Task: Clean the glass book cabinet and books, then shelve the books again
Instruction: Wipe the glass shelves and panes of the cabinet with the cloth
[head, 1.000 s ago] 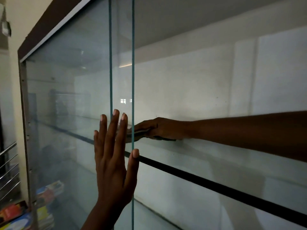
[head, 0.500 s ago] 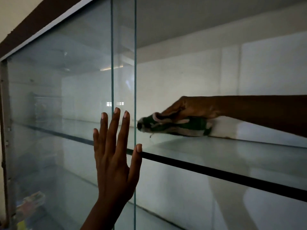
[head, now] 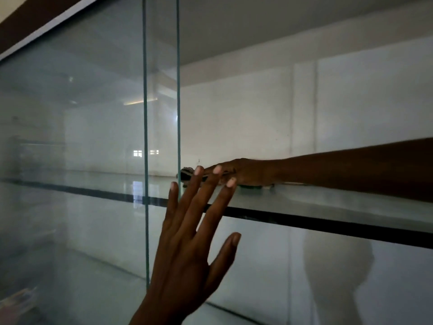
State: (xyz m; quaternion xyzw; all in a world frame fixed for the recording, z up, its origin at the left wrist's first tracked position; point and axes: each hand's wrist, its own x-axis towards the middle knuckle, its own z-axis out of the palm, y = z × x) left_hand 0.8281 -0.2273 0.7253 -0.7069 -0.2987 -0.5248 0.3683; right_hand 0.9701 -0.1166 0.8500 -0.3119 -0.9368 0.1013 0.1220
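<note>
Fingers [head: 188,202] of my left hand [head: 185,259] stand straight and spread wide at 6 o'clock, raised before the cabinet [head: 28,22], just past the edge of its sliding glass door [head: 82,137]. From 3 o'clock my right hand [head: 248,171] reaches in and lies on a striped cloth [head: 187,173] upon the glass shelf [head: 328,200], near the centre. My left fingertips cover its fingers, so I cannot tell whether they curl round the cloth.

The room is dim. A pale wall [head: 9,3] shows at top left. Faint reflections on the left show small bright windows [head: 137,153] and a strip light [head: 140,102].
</note>
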